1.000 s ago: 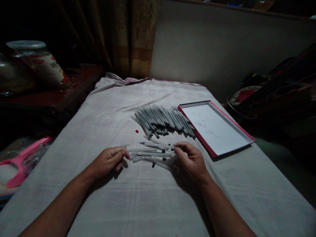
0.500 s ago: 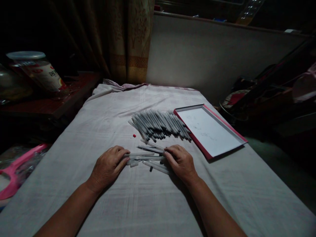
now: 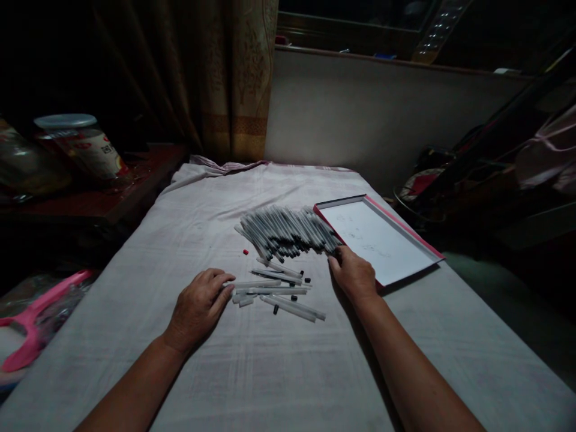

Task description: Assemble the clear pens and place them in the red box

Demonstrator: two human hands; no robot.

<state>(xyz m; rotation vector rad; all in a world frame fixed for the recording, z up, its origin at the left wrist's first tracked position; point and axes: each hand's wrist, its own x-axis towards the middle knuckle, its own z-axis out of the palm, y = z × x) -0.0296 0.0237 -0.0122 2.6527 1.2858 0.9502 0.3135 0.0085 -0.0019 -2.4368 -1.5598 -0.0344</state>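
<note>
My left hand (image 3: pixel 200 306) pinches the left end of a clear pen barrel (image 3: pixel 257 284) lying with several other loose barrels on the cloth. Beside these lie small black caps (image 3: pixel 294 297) and short clear pieces (image 3: pixel 245 302). My right hand (image 3: pixel 355 275) is at the right edge of a dense pile of clear pens (image 3: pixel 288 230) with dark ends. Its fingers are bent together against the dark ends there, close to the tray; what is between the fingertips is hidden. A small red piece (image 3: pixel 245 252) lies left of the pile.
A shallow red-edged box lid (image 3: pixel 382 240) with a white inside lies at the right of the pile. A pale cloth (image 3: pixel 252 372) covers the table. On the left stand a lidded jar (image 3: pixel 85 147) on a dark side table and a pink plastic item (image 3: pixel 31 327).
My right hand has left the loose barrels and moved up and right to the pile's edge, uncovering black caps and barrel ends. My left hand has stayed at the barrels' left ends.
</note>
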